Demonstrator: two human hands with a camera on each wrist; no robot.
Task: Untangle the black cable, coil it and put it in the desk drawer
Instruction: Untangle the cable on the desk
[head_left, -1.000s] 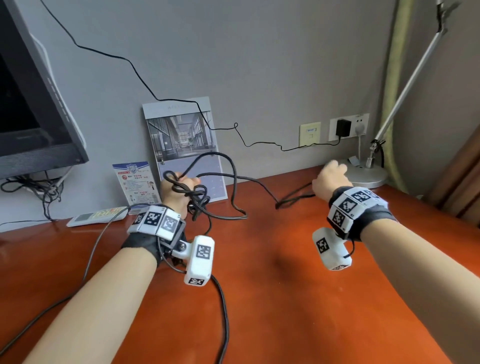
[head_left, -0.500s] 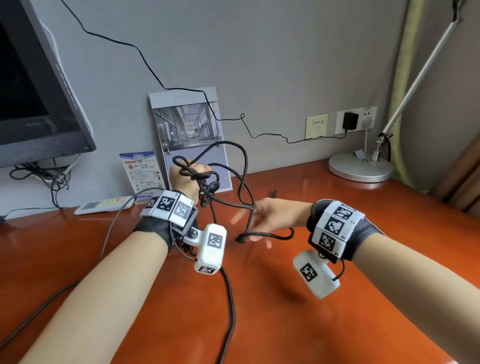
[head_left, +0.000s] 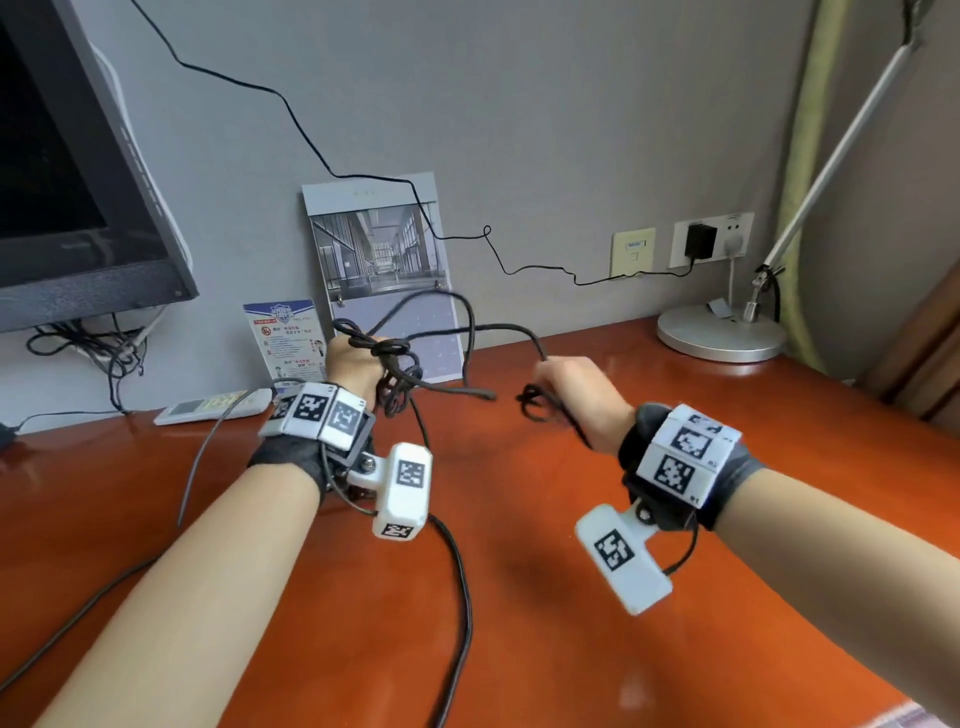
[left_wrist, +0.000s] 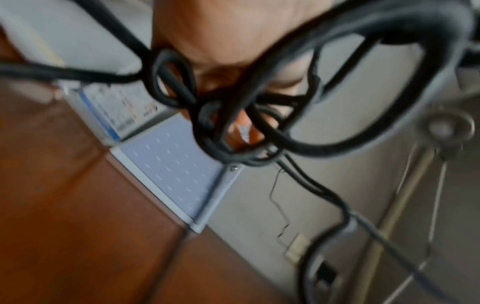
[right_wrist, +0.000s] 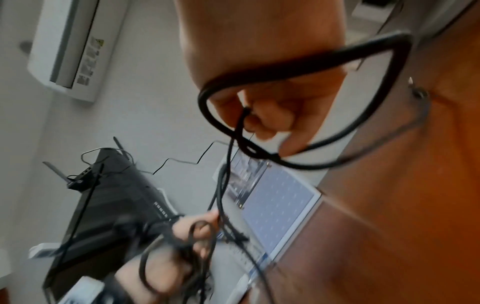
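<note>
The black cable (head_left: 470, 332) is a knotted tangle held above the red-brown desk (head_left: 519, 623). My left hand (head_left: 356, 364) grips the main knot (left_wrist: 221, 123), and loose loops hang around its fingers. To the right, at about the same height, my right hand (head_left: 566, 382) is curled round a small loop (head_left: 535, 408) of the same cable. In the right wrist view that loop (right_wrist: 311, 67) passes round the fist (right_wrist: 270, 117). One strand arcs between the two hands. Another strand (head_left: 462, 597) trails down across the desk toward me. No drawer is in view.
A dark monitor (head_left: 78, 182) stands at the back left, with a remote (head_left: 213, 408) below it. A calendar (head_left: 384, 260) and a leaflet (head_left: 285, 338) lean on the wall. A lamp base (head_left: 722, 338) sits at the back right near a wall socket (head_left: 698, 241). A grey wire (head_left: 197, 467) crosses the desk's left side.
My right hand came in from beside the lamp base, took hold of a loop next to the tangle and drew it a little to the right. My left hand kept its grip.
</note>
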